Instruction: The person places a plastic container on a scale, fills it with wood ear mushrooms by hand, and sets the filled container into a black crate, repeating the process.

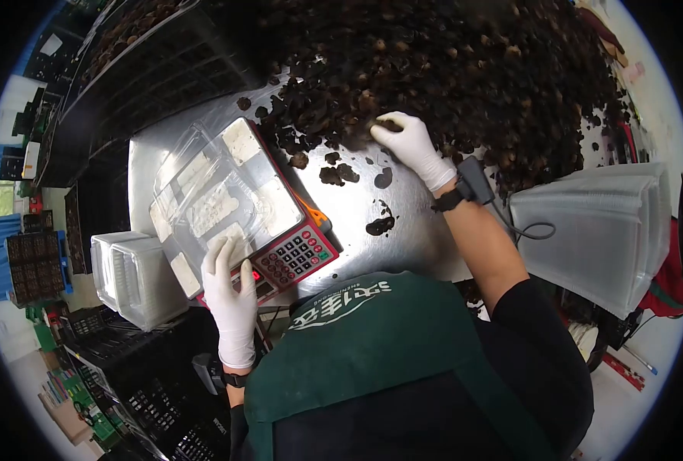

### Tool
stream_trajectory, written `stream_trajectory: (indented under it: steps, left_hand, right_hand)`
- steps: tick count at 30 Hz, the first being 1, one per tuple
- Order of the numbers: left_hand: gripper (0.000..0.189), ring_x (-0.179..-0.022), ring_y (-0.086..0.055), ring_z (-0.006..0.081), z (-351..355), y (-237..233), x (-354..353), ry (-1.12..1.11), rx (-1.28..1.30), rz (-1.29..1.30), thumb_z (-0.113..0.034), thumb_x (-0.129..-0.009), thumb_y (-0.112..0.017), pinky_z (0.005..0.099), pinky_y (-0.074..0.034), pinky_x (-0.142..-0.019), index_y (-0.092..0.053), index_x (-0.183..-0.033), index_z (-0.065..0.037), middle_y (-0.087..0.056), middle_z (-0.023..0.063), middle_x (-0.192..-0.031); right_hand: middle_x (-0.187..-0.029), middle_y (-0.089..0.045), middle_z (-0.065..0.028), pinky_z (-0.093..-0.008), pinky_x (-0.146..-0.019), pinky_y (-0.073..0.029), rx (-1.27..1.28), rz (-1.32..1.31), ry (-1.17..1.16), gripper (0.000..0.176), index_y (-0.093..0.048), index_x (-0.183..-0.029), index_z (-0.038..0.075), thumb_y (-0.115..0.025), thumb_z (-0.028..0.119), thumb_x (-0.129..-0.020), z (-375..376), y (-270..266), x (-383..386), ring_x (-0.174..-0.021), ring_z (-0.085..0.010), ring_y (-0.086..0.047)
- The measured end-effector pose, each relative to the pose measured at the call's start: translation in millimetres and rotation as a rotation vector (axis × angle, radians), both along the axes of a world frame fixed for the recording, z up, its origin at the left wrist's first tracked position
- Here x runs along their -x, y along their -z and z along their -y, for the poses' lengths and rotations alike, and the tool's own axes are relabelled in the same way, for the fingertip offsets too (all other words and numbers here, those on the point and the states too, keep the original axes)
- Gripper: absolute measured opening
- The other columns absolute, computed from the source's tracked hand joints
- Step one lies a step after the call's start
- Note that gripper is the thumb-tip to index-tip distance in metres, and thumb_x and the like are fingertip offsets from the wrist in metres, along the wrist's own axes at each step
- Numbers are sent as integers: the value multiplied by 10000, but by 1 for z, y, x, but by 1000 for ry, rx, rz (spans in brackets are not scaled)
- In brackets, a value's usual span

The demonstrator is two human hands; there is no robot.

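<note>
My left hand [230,303], in a white glove, lies with fingers stretched and thumb apart at the near edge of a clear plastic container [207,196]. That container rests on the plate of a red-framed digital scale [291,257] with a keypad. At the near edge of a big heap of dark wood ear mushrooms [449,69], my gloved right hand [412,147] has thumb and fingers closed round a small dark mushroom piece [387,124]. A few loose mushroom pieces [340,174] lie on the metal table [357,246] between the hands.
Stacked clear plastic containers [595,230] stand at the right, and a smaller stack [137,276] is left of the scale. A black crate [164,84] rises behind the scale. More black crates [149,384] are at lower left. A cable [530,229] hangs from my right wrist device.
</note>
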State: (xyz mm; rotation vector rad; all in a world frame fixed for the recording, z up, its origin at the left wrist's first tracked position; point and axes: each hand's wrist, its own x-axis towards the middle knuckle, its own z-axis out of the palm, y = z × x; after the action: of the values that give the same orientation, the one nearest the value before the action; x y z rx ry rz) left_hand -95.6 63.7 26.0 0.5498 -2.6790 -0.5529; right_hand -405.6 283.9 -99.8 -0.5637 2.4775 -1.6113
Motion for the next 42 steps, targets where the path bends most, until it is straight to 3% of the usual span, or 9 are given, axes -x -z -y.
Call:
stream_trajectory:
  steps: [4, 13, 19, 21, 24, 28, 31, 36, 42]
  left_hand:
    - [373, -1204, -573, 348, 18, -1, -11, -94, 73, -151, 35, -870, -662, 417, -448, -1038, -623, -1239, -1, -596, 180, -1287]
    - [503, -1351, -457, 403, 46, 20, -11, -153, 51, -101, 34, -891, -541, 451, -346, -1138, -494, -1392, 33, -521, 250, -1386]
    - [644, -1393, -415, 378, 35, 13, -4, -200, -70, -140, 34, -893, -613, 426, -313, -1166, -366, -1487, 24, -450, 227, -1472]
    - [720, -1434, -370, 367, 31, 19, -1, -186, -139, -197, 23, -889, -628, 421, -282, -1186, -285, -1523, 44, -400, 234, -1523]
    - [757, -1391, -418, 359, 28, 24, 3, -175, -144, -240, 40, -887, -620, 454, -346, -1150, -254, -1549, 14, -429, 243, -1459]
    - [723, -1421, -387, 356, 29, 24, 2, -155, -114, -193, 12, -930, -572, 479, -308, -1170, -235, -1569, -15, -379, 246, -1527]
    - [671, -1414, -392, 341, 29, 23, 2, -148, -80, -149, -67, -969, -552, 490, -314, -1163, -251, -1567, -26, -387, 203, -1542]
    - [630, -1419, -381, 328, 30, 24, -2, -151, -66, -97, -136, -1004, -519, 486, -309, -1163, -257, -1567, -32, -395, 189, -1539]
    - [601, -1422, -378, 310, 33, 29, -3, -148, -98, -87, -172, -1027, -486, 483, -295, -1168, -260, -1567, -34, -398, 181, -1534]
  right_hand:
    - [-958, -734, -86, -323, -724, -593, 564, 881, 0, 246, -704, -1061, 18, -704, 199, -894, 1, -65, 4, -780, -185, -700]
    - [-1010, -711, -108, -235, -511, -485, 714, 1129, -303, 322, -648, -1130, 24, -629, 290, -949, 72, -112, -21, -721, -160, -647]
    - [-944, -689, -29, -233, -649, -508, 416, 495, -744, 274, -718, -1126, 16, -701, 161, -895, 155, -166, -89, -741, -82, -621]
    - [-1027, -700, -93, -313, -770, -543, 423, -107, -853, 276, -727, -1064, 25, -724, 166, -827, 184, -138, -105, -907, -195, -668]
    - [-1125, -637, -92, -432, -850, -558, -131, -661, -881, 505, -673, -1121, 76, -781, 340, -704, 191, -115, -124, -1141, -292, -582]
    - [-1329, -544, -146, -428, -934, -535, 56, -576, -795, 525, -641, -1183, 69, -768, 334, -748, 160, -127, -125, -1217, -317, -543]
    - [-1185, -603, -146, -460, -929, -485, 152, -562, -474, 452, -663, -1151, 106, -724, 287, -742, 103, -114, -83, -1117, -336, -572]
    - [-1450, -461, -170, -516, -1040, -368, -585, -526, 133, 797, -556, -1389, 202, -832, 375, -661, -45, -34, -32, -1358, -337, -401]
    - [-1580, -333, -141, -606, -1142, -252, -561, -462, -76, 823, -463, -1486, 277, -790, 437, -749, -48, 12, -36, -1458, -377, -280]
